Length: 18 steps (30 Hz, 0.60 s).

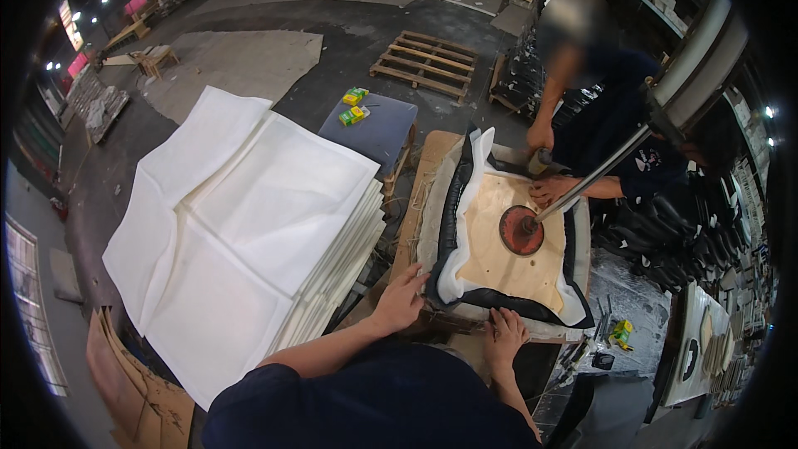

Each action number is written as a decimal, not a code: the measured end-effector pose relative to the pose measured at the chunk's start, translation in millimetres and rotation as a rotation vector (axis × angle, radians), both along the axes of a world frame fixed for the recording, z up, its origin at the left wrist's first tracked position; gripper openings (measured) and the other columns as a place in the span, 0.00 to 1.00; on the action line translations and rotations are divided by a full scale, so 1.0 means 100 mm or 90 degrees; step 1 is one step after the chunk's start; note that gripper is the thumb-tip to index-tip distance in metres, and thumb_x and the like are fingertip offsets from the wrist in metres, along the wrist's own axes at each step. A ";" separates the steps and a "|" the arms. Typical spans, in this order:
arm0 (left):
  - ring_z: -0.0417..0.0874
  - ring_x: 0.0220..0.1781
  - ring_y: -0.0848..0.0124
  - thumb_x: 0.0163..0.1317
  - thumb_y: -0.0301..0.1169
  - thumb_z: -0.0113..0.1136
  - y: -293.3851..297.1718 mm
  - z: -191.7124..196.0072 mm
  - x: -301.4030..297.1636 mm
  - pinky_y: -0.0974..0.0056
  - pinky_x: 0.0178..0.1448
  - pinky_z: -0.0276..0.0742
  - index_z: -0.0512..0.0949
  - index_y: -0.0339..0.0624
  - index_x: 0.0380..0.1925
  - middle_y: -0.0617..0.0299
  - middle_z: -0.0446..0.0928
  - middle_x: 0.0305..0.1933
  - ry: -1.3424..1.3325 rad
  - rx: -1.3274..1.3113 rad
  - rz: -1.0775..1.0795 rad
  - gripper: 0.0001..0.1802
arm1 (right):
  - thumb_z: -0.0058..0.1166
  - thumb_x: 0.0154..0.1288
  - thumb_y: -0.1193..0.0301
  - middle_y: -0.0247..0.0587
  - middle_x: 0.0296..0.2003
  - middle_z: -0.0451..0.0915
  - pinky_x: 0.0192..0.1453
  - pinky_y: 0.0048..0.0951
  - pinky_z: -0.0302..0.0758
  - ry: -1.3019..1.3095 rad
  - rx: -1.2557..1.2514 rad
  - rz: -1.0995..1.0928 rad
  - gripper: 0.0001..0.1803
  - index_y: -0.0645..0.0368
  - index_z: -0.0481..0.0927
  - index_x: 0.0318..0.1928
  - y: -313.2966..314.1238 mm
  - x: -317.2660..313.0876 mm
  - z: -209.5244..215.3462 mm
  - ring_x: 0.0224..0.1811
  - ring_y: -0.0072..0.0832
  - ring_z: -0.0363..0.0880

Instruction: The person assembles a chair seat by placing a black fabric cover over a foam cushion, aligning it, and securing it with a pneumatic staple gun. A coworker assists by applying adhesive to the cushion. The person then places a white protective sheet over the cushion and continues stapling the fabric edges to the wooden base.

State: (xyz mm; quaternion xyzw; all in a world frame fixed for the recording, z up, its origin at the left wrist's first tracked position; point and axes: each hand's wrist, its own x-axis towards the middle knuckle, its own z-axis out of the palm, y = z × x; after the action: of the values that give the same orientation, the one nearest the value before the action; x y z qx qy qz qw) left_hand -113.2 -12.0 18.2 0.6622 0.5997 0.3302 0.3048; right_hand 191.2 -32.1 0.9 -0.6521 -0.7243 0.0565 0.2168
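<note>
A light plywood seat board [482,258] lies on a padded work stand, with white padding [461,249] and a black cover [449,224] around its edges. A red round press plate [522,230] on a metal rod [594,173] bears down on the board. My left hand [401,299] is at the near left corner, fingers stretched out toward the cover's edge. Along the near edge, my right hand [504,337] rests with its fingers spread on the black cover. Across the stand, a co-worker's hand holds a tool [540,161], its kind unclear; their other hand touches the board's far edge.
A tall stack of white padded sheets [274,191] stands at my left. Behind it is a grey-topped stool [370,133] with small yellow-green boxes [354,96]. A wooden pallet [426,64] lies on the floor beyond. Black covers [690,216] are heaped at the right.
</note>
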 end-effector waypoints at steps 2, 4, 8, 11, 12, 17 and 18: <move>0.64 0.86 0.42 0.68 0.30 0.62 0.07 -0.01 0.00 0.46 0.86 0.62 0.72 0.39 0.76 0.46 0.61 0.87 0.076 0.007 -0.113 0.35 | 0.71 0.65 0.62 0.33 0.63 0.84 0.78 0.57 0.58 0.003 0.001 -0.004 0.22 0.43 0.91 0.59 -0.01 -0.02 0.00 0.74 0.42 0.74; 0.61 0.87 0.40 0.68 0.31 0.64 0.10 -0.05 0.05 0.44 0.88 0.58 0.68 0.40 0.79 0.48 0.58 0.88 0.137 -0.014 -0.162 0.38 | 0.71 0.65 0.62 0.33 0.63 0.84 0.78 0.57 0.58 0.004 -0.004 -0.004 0.22 0.43 0.91 0.59 0.00 -0.04 0.01 0.74 0.42 0.74; 0.55 0.89 0.37 0.70 0.33 0.63 0.09 -0.11 0.12 0.38 0.90 0.52 0.63 0.40 0.82 0.48 0.57 0.89 0.145 -0.037 -0.195 0.42 | 0.71 0.64 0.63 0.34 0.63 0.84 0.78 0.57 0.58 0.000 0.000 -0.005 0.21 0.43 0.91 0.59 0.00 -0.06 0.02 0.74 0.42 0.74; 0.61 0.87 0.41 0.71 0.31 0.60 0.11 -0.11 0.12 0.43 0.88 0.59 0.67 0.39 0.79 0.48 0.62 0.87 0.113 -0.019 -0.179 0.36 | 0.71 0.64 0.63 0.34 0.63 0.84 0.77 0.56 0.59 0.005 0.003 -0.006 0.21 0.44 0.91 0.59 -0.01 -0.03 0.00 0.74 0.43 0.74; 0.64 0.85 0.42 0.72 0.30 0.59 0.13 -0.12 0.08 0.45 0.87 0.62 0.70 0.39 0.77 0.47 0.65 0.85 0.072 -0.011 -0.170 0.34 | 0.71 0.64 0.63 0.34 0.63 0.84 0.77 0.56 0.59 0.008 0.003 -0.008 0.21 0.44 0.91 0.59 -0.01 -0.02 0.01 0.74 0.43 0.74; 0.79 0.74 0.45 0.73 0.27 0.56 0.45 -0.09 0.03 0.51 0.77 0.76 0.80 0.37 0.67 0.44 0.79 0.73 -0.016 -0.017 -0.053 0.23 | 0.71 0.65 0.63 0.34 0.63 0.84 0.77 0.56 0.59 0.012 -0.005 -0.014 0.21 0.45 0.91 0.59 -0.03 0.02 0.02 0.74 0.43 0.74; 0.81 0.72 0.45 0.72 0.27 0.56 0.55 -0.08 0.05 0.50 0.76 0.78 0.81 0.37 0.65 0.45 0.81 0.70 -0.020 -0.002 -0.023 0.23 | 0.70 0.65 0.63 0.34 0.63 0.84 0.77 0.56 0.59 0.008 -0.004 -0.011 0.21 0.45 0.91 0.59 -0.03 0.03 0.01 0.74 0.43 0.74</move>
State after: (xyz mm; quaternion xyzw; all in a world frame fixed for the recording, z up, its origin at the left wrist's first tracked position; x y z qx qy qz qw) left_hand -108.6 43.2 9.8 0.6669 0.5833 0.3343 0.3213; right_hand 193.8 -34.7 1.6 -0.6585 -0.7171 0.0609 0.2199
